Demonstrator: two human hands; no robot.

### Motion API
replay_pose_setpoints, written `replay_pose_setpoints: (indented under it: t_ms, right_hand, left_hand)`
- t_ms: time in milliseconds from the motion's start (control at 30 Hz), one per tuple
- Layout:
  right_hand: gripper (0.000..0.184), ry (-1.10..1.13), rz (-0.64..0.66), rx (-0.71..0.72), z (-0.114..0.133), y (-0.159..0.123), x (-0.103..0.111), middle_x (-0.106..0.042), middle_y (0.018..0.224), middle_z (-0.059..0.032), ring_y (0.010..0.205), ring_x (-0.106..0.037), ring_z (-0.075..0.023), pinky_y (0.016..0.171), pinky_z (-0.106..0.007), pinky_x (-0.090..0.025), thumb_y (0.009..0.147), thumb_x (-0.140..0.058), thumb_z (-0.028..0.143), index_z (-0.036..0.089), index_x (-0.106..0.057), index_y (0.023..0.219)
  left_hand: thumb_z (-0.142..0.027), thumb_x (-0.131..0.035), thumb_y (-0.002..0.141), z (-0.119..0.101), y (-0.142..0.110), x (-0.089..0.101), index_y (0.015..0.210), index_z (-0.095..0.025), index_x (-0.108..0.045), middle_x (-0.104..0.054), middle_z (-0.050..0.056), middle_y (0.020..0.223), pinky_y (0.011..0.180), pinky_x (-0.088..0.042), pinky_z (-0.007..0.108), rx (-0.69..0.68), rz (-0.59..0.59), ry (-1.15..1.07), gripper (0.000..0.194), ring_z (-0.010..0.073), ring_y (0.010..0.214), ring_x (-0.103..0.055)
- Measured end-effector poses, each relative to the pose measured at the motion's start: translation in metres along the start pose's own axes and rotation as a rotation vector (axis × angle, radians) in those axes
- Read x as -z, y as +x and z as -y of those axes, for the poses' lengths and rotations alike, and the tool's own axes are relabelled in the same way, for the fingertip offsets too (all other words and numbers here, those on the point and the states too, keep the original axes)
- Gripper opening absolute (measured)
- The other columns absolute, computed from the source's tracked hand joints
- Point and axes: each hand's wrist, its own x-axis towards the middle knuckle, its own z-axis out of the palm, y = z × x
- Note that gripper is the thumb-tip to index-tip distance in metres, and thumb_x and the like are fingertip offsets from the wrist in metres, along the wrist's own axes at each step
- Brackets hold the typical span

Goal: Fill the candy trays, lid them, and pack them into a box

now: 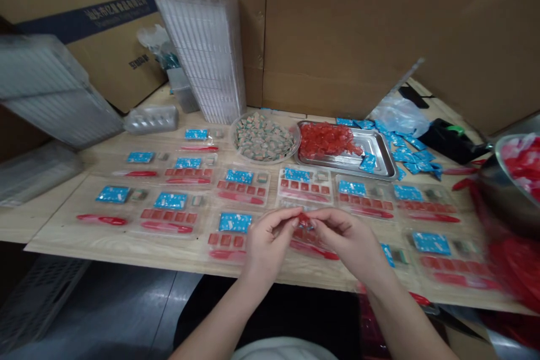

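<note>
My left hand and my right hand meet above the front edge of the wooden table, their fingertips pinching a small red cube between them. Directly under my hands lies a transparent plastic tray holding red cubes and a long red stick. Beside my left hand, another such tray holds a blue sachet and a row of red cubes. The pinched cube is partly hidden by my fingers, and its exact shape is hard to make out.
Several filled trays cover the wooden table. Behind them are a steel tray of red cubes, a round plate of wrapped pieces and loose blue sachets. A stack of transparent trays and cardboard boxes stand behind; a steel bowl sits at right.
</note>
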Motion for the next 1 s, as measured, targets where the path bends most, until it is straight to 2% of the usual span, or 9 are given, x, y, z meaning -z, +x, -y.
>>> replay_pose_setpoints:
  t_ms: [100,300,467,533,600,667,800,900,1000]
  right_hand:
    - [0.017,-0.059,-0.02,0.009,-0.005,0.0,-0.001,-0.073,0.079,-0.0015,0.068,-0.068,-0.0147,0.058,-0.023,-0.055,0.08,-0.057,0.028,0.02,-0.069,0.088]
    - [0.018,-0.377,-0.083,0.219,-0.006,-0.006,-0.002,-0.072,0.087,-0.0025,0.078,-0.066,-0.0173,0.061,-0.025,-0.053,0.081,-0.055,0.027,0.023,-0.069,0.092]
    - [0.017,-0.171,0.011,-0.01,-0.006,0.002,0.001,-0.068,0.066,-0.001,0.058,-0.063,-0.0146,0.051,-0.023,-0.048,0.081,-0.053,0.03,0.019,-0.065,0.078]
    - [0.016,-0.17,-0.01,-0.033,-0.008,0.003,-0.002,-0.065,0.06,-0.0001,0.053,-0.06,-0.0137,0.048,-0.023,-0.046,0.081,-0.053,0.03,0.018,-0.062,0.074]
    - [0.011,-0.348,-0.145,0.07,-0.01,0.0,-0.008,-0.064,0.062,-0.0008,0.055,-0.059,-0.0143,0.05,-0.024,-0.045,0.079,-0.055,0.025,0.018,-0.062,0.074]
    - [0.009,-0.571,-0.281,0.245,-0.011,-0.005,-0.015,-0.063,0.064,-0.0017,0.058,-0.058,-0.0153,0.055,-0.026,-0.044,0.079,-0.056,0.021,0.017,-0.063,0.075]
    - [0.016,-0.817,-0.355,0.511,-0.008,-0.01,-0.025,-0.059,0.059,-0.0018,0.058,-0.055,-0.0155,0.059,-0.027,-0.042,0.084,-0.051,0.017,0.016,-0.06,0.07]
    - [0.019,-0.865,-0.321,0.528,-0.009,-0.007,-0.025,-0.058,0.059,-0.002,0.06,-0.056,-0.0162,0.06,-0.027,-0.041,0.084,-0.05,0.016,0.017,-0.059,0.067]
    - [0.012,-0.796,-0.277,0.389,-0.012,-0.003,-0.021,-0.06,0.06,-0.0006,0.055,-0.056,-0.0148,0.054,-0.025,-0.04,0.079,-0.054,0.018,0.019,-0.06,0.068]
  left_hand:
    - [-0.018,-0.059,0.081,-0.001,0.001,-0.001,0.096,-0.024,-0.071,-0.071,0.001,0.097,0.082,-0.051,0.024,0.039,0.0,-0.017,0.019,0.0144,0.09,-0.065]
    - [-0.019,-0.062,0.079,0.001,0.002,-0.001,0.089,-0.02,-0.069,-0.071,0.002,0.091,0.078,-0.051,0.024,0.066,-0.016,-0.052,0.013,0.0141,0.085,-0.065]
    - [-0.018,-0.061,0.078,0.003,0.008,-0.002,0.085,-0.017,-0.065,-0.07,0.002,0.082,0.071,-0.053,0.026,0.153,0.101,-0.23,0.009,0.0137,0.073,-0.066]
    - [-0.017,-0.059,0.078,0.003,0.01,-0.004,0.085,-0.017,-0.065,-0.07,0.003,0.082,0.071,-0.054,0.026,0.156,0.11,-0.232,0.01,0.0138,0.074,-0.066]
    - [-0.016,-0.059,0.077,0.002,0.009,-0.005,0.088,-0.018,-0.067,-0.07,0.003,0.088,0.073,-0.053,0.025,0.085,0.074,-0.102,0.014,0.0141,0.079,-0.066]
    - [-0.015,-0.06,0.077,0.0,0.008,-0.007,0.093,-0.019,-0.068,-0.07,0.003,0.092,0.072,-0.053,0.024,0.003,0.037,0.055,0.018,0.0136,0.08,-0.066]
    - [-0.014,-0.058,0.077,-0.003,0.006,-0.006,0.096,-0.02,-0.068,-0.071,0.001,0.091,0.074,-0.054,0.023,-0.101,0.018,0.223,0.023,0.0125,0.08,-0.067]
    - [-0.013,-0.056,0.077,-0.002,0.009,-0.005,0.099,-0.022,-0.069,-0.072,0.0,0.094,0.078,-0.053,0.024,-0.083,0.049,0.269,0.027,0.0133,0.084,-0.067]
    - [-0.01,-0.053,0.074,0.0,0.013,-0.006,0.096,-0.022,-0.07,-0.073,0.001,0.092,0.079,-0.053,0.027,0.03,0.075,0.229,0.03,0.015,0.083,-0.067]
